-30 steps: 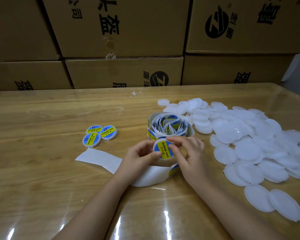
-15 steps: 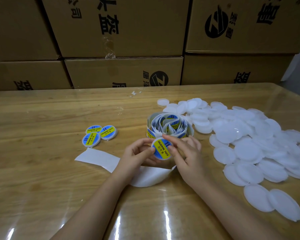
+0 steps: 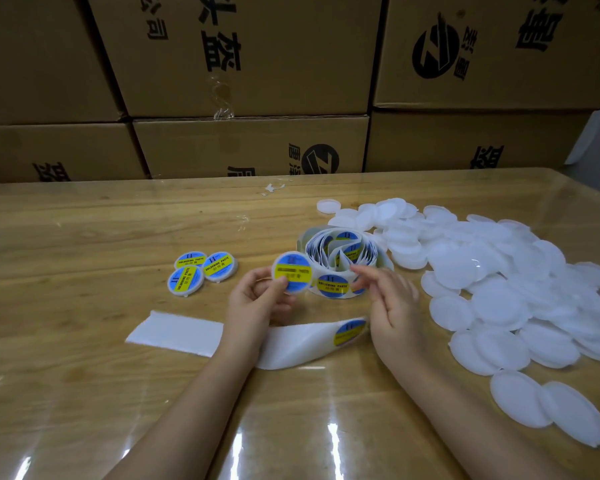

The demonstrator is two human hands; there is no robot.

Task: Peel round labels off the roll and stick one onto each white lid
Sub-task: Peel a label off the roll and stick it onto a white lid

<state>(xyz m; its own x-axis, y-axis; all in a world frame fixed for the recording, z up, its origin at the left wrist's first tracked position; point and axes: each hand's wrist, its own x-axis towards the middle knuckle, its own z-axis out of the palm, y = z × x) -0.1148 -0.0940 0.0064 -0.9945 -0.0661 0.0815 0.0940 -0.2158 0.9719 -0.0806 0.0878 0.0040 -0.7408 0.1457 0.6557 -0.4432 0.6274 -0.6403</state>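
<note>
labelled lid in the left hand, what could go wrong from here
The left hand pinches the labelled lid by its lower edge, so it may slip on the way to the finished lids. The backing strip runs under that forearm; a sweep could drag the label roll. The right hand sits close to the next label, which could snag.

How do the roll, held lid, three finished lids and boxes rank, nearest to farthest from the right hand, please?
1. Roll, just beyond the right hand.
2. Held lid, in the left hand.
3. Three finished lids, far left.
4. Boxes, at the back.
</note>
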